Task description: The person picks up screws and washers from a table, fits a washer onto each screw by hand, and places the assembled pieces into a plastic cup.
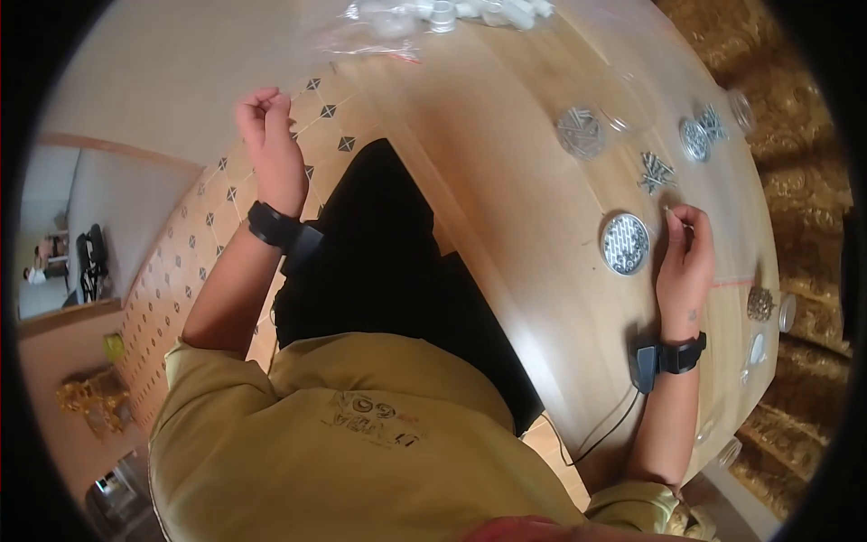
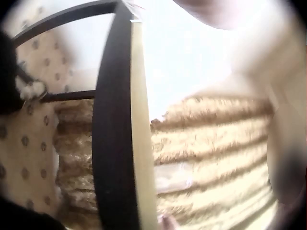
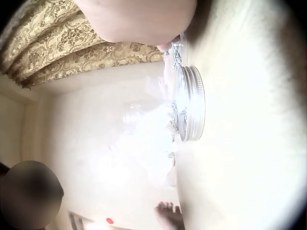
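In the head view the right hand [image 1: 686,262] is low over the wooden table with bent fingers, just right of a round metal lid [image 1: 624,244] holding small metal pieces. A loose pile of screws [image 1: 657,172] lies beyond its fingertips; whether it pinches something small cannot be made out. The left hand [image 1: 271,149] is raised off the table's side above the tiled floor, fingers bent toward the thumb, any small item there unclear. In the right wrist view, the lid [image 3: 192,103] stands out beside the right hand [image 3: 141,19].
A clear round container [image 1: 581,133] with screws, another filled lid [image 1: 694,140] and a second screw pile [image 1: 713,124] lie farther back. Brass-coloured pieces [image 1: 760,303] are at the right, by a jar [image 1: 787,312]. A plastic bag with white parts [image 1: 442,14] is at the top. A cable [image 1: 601,443] trails below.
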{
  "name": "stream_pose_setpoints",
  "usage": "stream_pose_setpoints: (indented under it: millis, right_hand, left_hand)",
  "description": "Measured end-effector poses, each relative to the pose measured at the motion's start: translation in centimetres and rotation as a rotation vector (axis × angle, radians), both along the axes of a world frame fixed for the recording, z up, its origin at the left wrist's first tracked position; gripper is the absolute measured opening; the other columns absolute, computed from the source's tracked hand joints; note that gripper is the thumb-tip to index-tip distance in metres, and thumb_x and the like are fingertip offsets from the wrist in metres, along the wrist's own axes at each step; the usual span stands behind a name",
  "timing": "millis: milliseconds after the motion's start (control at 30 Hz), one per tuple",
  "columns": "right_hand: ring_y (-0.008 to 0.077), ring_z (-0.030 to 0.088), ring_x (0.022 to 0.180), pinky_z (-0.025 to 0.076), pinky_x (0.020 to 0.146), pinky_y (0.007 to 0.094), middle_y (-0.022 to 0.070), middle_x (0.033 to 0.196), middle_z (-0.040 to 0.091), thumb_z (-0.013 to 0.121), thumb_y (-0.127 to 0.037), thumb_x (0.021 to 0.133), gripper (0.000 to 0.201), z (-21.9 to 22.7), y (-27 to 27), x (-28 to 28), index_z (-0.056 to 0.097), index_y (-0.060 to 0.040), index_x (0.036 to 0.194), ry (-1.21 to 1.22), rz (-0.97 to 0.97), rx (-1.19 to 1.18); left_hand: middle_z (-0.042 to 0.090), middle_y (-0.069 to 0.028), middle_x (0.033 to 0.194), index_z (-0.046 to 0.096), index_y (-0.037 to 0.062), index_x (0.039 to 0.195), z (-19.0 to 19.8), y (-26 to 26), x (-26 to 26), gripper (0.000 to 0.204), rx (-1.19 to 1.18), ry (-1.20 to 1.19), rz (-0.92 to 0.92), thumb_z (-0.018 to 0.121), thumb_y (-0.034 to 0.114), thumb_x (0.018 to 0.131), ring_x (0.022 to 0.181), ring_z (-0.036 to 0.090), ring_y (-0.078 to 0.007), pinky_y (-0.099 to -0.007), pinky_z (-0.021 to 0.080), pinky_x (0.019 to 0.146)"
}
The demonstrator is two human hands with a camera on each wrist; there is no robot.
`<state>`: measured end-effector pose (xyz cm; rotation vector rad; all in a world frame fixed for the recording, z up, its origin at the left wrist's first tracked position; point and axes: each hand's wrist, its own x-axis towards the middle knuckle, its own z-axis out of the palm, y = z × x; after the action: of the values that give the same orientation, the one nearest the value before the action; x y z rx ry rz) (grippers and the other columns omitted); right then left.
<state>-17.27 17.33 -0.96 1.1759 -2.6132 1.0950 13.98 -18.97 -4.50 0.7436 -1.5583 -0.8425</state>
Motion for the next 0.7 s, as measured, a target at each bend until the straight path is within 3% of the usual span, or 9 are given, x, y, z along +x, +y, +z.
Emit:
stream_pose_setpoints:
  millis: [100, 133, 200, 333, 433, 533, 567, 600, 700]
  right_hand:
    - [0.0185, 0.063, 0.089, 0.051, 0.082, 0.0316, 0.0090, 0.103, 0.067, 0.062, -0.009, 0.106, 0.012, -0.1, 0.1, -0.2, 0.064, -0.0008, 0.114, -0.079, -0.006, -0.038]
    - [0.0153, 0.061, 0.089, 0.051, 0.082, 0.0298, 0.0064, 0.103, 0.066, 0.061, -0.011, 0.107, 0.014, -0.2, 0.1, -0.4, 0.063, -0.0004, 0.116, -0.123, -0.003, -0.071]
    - [0.0135, 0.059, 0.090, 0.050, 0.082, 0.0280, 0.0044, 0.104, 0.065, 0.060, -0.012, 0.108, 0.017, -0.5, 0.2, -0.7, 0.063, -0.0004, 0.119, -0.118, 0.027, -0.062]
    - [0.0136, 0.060, 0.096, 0.050, 0.088, 0.0277, 0.0049, 0.111, 0.065, 0.059, -0.014, 0.109, 0.022, -0.8, 0.9, -1.1, 0.063, -0.0013, 0.127, -0.211, -0.056, -0.035]
    - [0.0175, 0.062, 0.106, 0.050, 0.093, 0.0301, 0.0092, 0.120, 0.067, 0.056, -0.013, 0.110, 0.024, -1.1, 1.1, -1.7, 0.063, -0.0008, 0.129, 0.005, 0.002, -0.038]
    - [0.0188, 0.062, 0.109, 0.050, 0.094, 0.0309, 0.0104, 0.120, 0.067, 0.055, -0.013, 0.110, 0.024, -0.6, 0.9, -1.7, 0.064, -0.0008, 0.128, 0.066, -0.011, 0.028]
    - [0.0148, 0.063, 0.094, 0.051, 0.080, 0.0274, 0.0070, 0.116, 0.067, 0.055, -0.014, 0.110, 0.023, -1.3, 1.2, -2.6, 0.065, -0.0016, 0.126, 0.142, 0.014, 0.011]
    - [0.0148, 0.063, 0.094, 0.051, 0.080, 0.0274, 0.0070, 0.116, 0.067, 0.055, -0.014, 0.110, 0.023, -1.4, 1.3, -2.7, 0.065, -0.0016, 0.126, 0.150, 0.033, 0.010]
    - [0.0046, 0.047, 0.065, 0.037, 0.055, 0.0210, 0.0002, 0.104, 0.065, 0.057, -0.013, 0.109, 0.019, -1.8, 1.4, -3.0, 0.064, -0.0020, 0.122, -0.121, -0.026, -0.115]
  left_hand:
    - [0.063, -0.0108, 0.117, 0.057, 0.0046, 0.122, -3.6, -3.2, 2.5, 0.044, 0.944, 0.272, -0.219, 0.049, 0.044, 0.106, 0.109, 0.060, -0.0244, -0.0386, 0.048, 0.096]
    - [0.063, -0.0108, 0.117, 0.057, 0.0046, 0.122, -3.4, -2.8, 1.9, 0.044, 0.941, 0.291, -0.212, 0.049, 0.044, 0.106, 0.109, 0.060, -0.0244, -0.0386, 0.048, 0.096]
    - [0.065, -0.0141, 0.117, 0.056, 0.0010, 0.121, -2.6, -1.3, 0.4, 0.044, 1.304, 0.431, -0.271, 0.049, 0.042, 0.106, 0.107, 0.062, -0.0270, -0.0389, 0.050, 0.092]
    - [0.066, -0.0163, 0.113, 0.056, -0.0014, 0.117, -8.8, -6.2, 2.3, 0.044, 1.299, 0.489, -0.190, 0.050, 0.041, 0.105, 0.101, 0.064, -0.0285, -0.0389, 0.053, 0.088]
    - [0.067, -0.0136, 0.110, 0.057, 0.0018, 0.115, -13.2, -9.8, 7.5, 0.042, 1.197, 0.414, -0.004, 0.052, 0.041, 0.103, 0.096, 0.065, -0.0265, -0.0374, 0.053, 0.083]
    - [0.063, -0.0063, 0.092, 0.059, 0.0070, 0.107, -17.1, -11.0, 14.3, 0.033, 1.157, 0.233, 0.175, 0.059, 0.039, 0.099, 0.081, 0.065, -0.0185, -0.0326, 0.049, 0.063]
    - [0.063, -0.0063, 0.091, 0.059, 0.0074, 0.105, -18.9, -10.9, 16.7, 0.031, 1.187, 0.152, 0.198, 0.059, 0.038, 0.098, 0.079, 0.065, -0.0183, -0.0327, 0.048, 0.062]
    - [0.062, -0.0062, 0.090, 0.060, 0.0078, 0.103, -21.3, -10.7, 19.4, 0.030, 1.219, 0.070, 0.223, 0.059, 0.037, 0.098, 0.077, 0.064, -0.0181, -0.0328, 0.048, 0.060]
    - [0.061, -0.0064, 0.087, 0.060, 0.0081, 0.098, -28.5, -7.2, 27.2, 0.026, 1.278, -0.091, 0.085, 0.058, 0.034, 0.098, 0.073, 0.063, -0.0197, -0.0374, 0.050, 0.060]
